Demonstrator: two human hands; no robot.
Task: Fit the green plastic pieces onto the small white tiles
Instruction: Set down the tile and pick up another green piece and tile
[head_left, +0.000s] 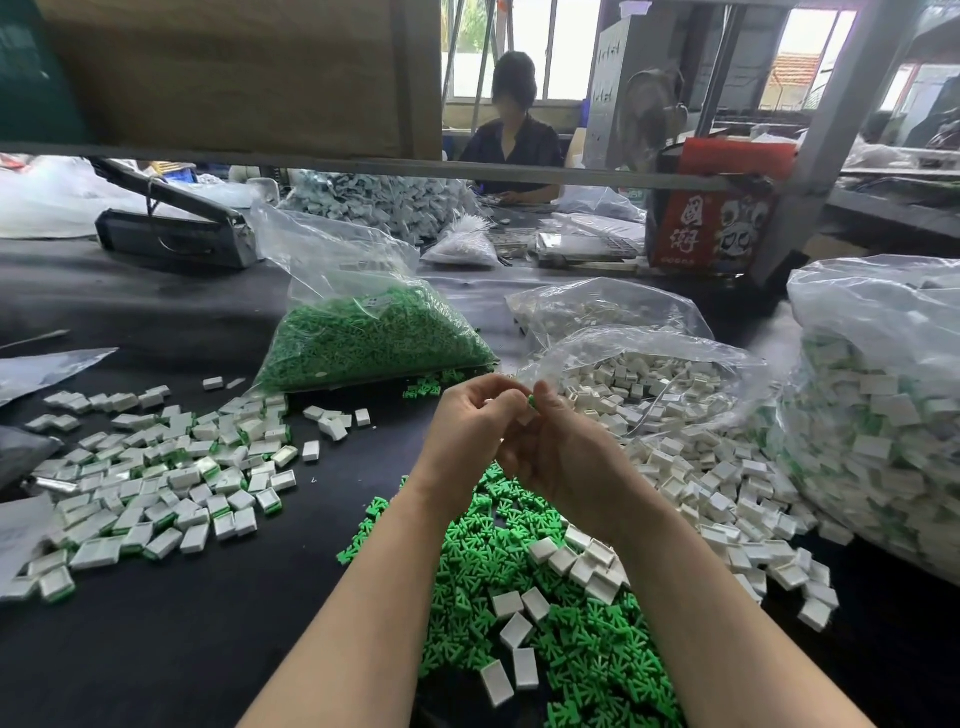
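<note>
Two bare hands meet above a dark table (156, 649). The left hand (467, 426) and right hand (561, 447) pinch a green piece (531, 400) against a small white tile (525, 415) between their fingertips. Loose green pieces (519, 597) lie below; white tiles (701, 467) lie to the right

Green piece (531, 400) seemingly against a white tile (525, 415), pinched aloft.

loose tiles (156, 483) left, plastic pieces (545, 613) nearest, bags (374, 332) behind
</note>
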